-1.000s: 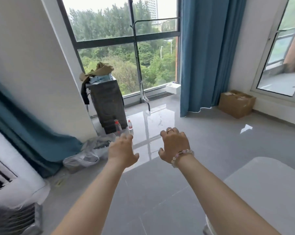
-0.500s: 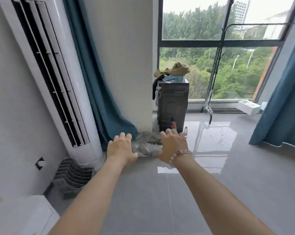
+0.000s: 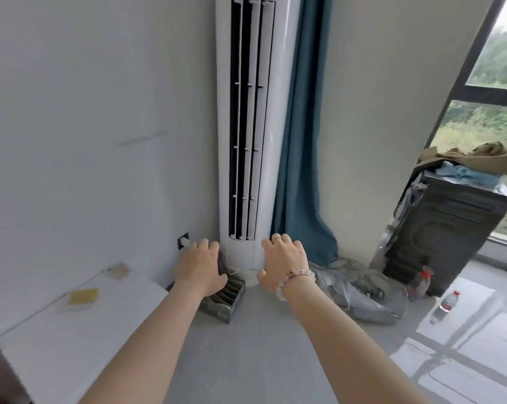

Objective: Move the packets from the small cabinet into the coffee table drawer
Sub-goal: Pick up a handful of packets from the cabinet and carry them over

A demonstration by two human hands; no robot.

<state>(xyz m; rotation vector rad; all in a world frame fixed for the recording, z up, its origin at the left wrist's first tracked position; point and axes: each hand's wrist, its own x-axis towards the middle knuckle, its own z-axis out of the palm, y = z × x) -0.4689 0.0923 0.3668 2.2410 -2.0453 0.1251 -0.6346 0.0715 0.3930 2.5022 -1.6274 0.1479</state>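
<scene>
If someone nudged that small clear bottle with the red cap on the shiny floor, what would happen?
The bottle stands upright and narrow, so it would probably tip easily. Being round, it would likely roll once down. The glossy floor may let it slide.

My left hand [image 3: 198, 268] covers part of the grey basket [image 3: 227, 303], so I cannot tell what lies under it. The air conditioner [image 3: 275, 141] runs off the top edge, the white surface [image 3: 71, 345] off the bottom. The yellow thing [image 3: 83, 295] on it is too blurred to name.

Head cam, fwd/down, faces AC unit [image 3: 253, 135], seemingly near
</scene>
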